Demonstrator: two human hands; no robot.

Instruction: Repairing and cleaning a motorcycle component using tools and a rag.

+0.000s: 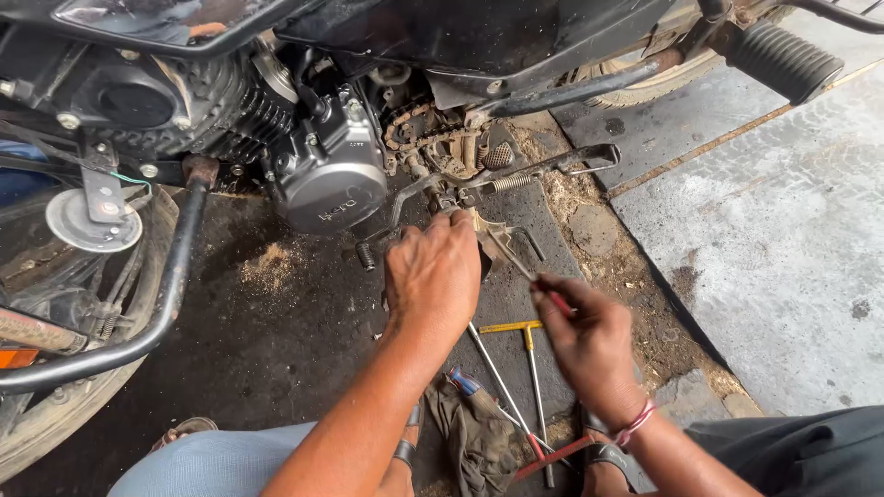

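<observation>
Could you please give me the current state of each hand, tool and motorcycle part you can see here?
left hand: closed over a part under the engine
right hand: gripping a red-handled tool
red-handled tool: held, tip hidden
yellow T-handle wrench: lying on the floor, untouched
drive chain: exposed, rusty
side stand: folded up, spring attached
rag: crumpled on the floor

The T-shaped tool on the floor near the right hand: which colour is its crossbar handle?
Yellow; the T-shaped tool shows clearly in the head view.

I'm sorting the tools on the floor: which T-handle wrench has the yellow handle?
The T-handle wrench lying between the two forearms: its crossbar is yellow, while the other one, nearer the feet, has a red crossbar.
</observation>
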